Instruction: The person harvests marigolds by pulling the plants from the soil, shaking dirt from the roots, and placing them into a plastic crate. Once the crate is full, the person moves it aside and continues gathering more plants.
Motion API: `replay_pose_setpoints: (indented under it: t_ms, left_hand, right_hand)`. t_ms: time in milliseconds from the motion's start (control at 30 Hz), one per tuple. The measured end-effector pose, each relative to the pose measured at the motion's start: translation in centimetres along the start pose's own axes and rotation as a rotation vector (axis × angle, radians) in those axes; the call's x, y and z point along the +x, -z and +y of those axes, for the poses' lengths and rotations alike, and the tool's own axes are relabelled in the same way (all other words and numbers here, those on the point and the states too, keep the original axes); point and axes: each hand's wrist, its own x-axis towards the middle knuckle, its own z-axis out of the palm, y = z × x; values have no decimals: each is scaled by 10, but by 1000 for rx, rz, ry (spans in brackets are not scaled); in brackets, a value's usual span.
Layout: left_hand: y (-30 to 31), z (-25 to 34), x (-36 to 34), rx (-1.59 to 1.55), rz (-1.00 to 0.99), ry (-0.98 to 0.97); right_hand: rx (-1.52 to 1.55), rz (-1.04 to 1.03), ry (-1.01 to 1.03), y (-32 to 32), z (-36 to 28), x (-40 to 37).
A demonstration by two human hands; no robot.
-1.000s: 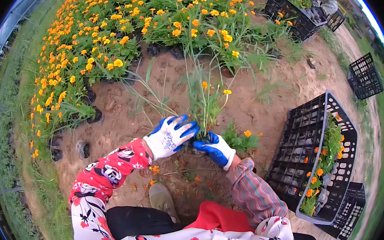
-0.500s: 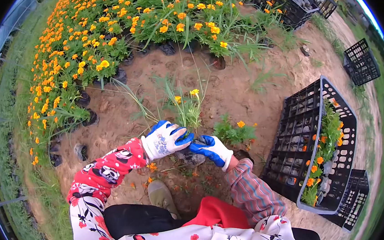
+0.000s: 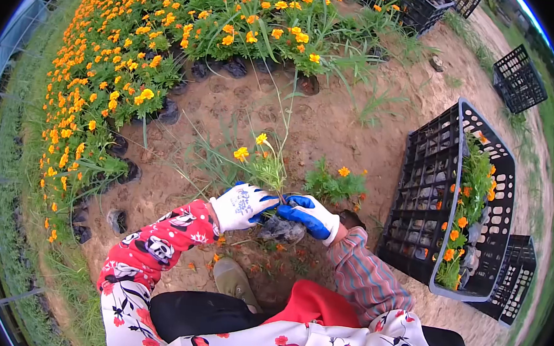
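Between my two gloved hands stands a potted marigold plant (image 3: pixel 268 167) with yellow flowers, its roots in a black plastic bag (image 3: pixel 283 230). My left hand (image 3: pixel 242 206), in a white and blue glove, is closed with its fingertips at the base of the stems. Long grass blades (image 3: pixel 209 158) stick out beyond it; whether the fingers also grip them is hidden. My right hand (image 3: pixel 309 217), gloved alike, is closed at the top of the bag, by the stem base. Just beyond it, a low marigold (image 3: pixel 335 183) with orange flowers sits on the soil.
A dense bed of marigolds (image 3: pixel 135 62) fills the upper left. At the right, a black crate (image 3: pixel 422 205) holds bagged marigolds, with another crate (image 3: pixel 515 279) behind it. More crates (image 3: pixel 519 79) stand farther off. A loose black bag (image 3: pixel 116 221) lies at the left.
The marigold's flowers have tilted a little left, and more of its stem base and bag shows. My left hand has turned and shifted slightly down; the grass blades have swung lower.
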Motion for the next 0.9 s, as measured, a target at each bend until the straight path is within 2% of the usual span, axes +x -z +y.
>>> replay_pose_setpoints:
  t_ms: [33,133,267,400,433,500,567,633,700,733,767,800,833,867,900]
  left_hand:
    - [-1,-2,2,0,-1,0]
    - [12,-3,13,309,-72,-39]
    - [-3,-22,18,336,-211,32]
    - [-21,-49,11,350,-182,24]
    - [-28,-58,9,325,-86,-11]
    - [-29,-64,7,291,-52,-4]
    - [-29,-67,4,304,-40,-29]
    - [-31,-68,2,295,0,16]
    - [-29,-66,-1,297,17,7]
    - [-29,-65,-3,283,32,10]
    - [-29,-66,-5,269,48,14]
    - [-32,-68,-7,289,-63,66]
    - [-34,-68,-7,291,-67,66]
    - [-33,-67,-7,304,-70,66]
    - [-29,-63,-5,320,-73,70]
  right_hand:
    - [1,0,0,1,2,1]
    - [184,-69,-106,-10,2,3]
    - [260,-27,-85,-27,12,11]
    - [53,97,22,-30,37,32]
    - [0,130,65,-32,41,36]
    - [47,162,14,-36,38,36]
    - [-54,110,91,-35,40,39]
    - [25,139,56,-38,45,41]
    - [-25,147,112,-42,42,38]
    - [-148,134,247,-41,49,38]
    - [-145,137,247,-43,47,36]
    - [-157,122,159,-45,44,33]
    - [-169,103,74,-47,41,33]
    - [-186,75,127,-46,41,30]
    - [-114,110,97,-45,44,30]
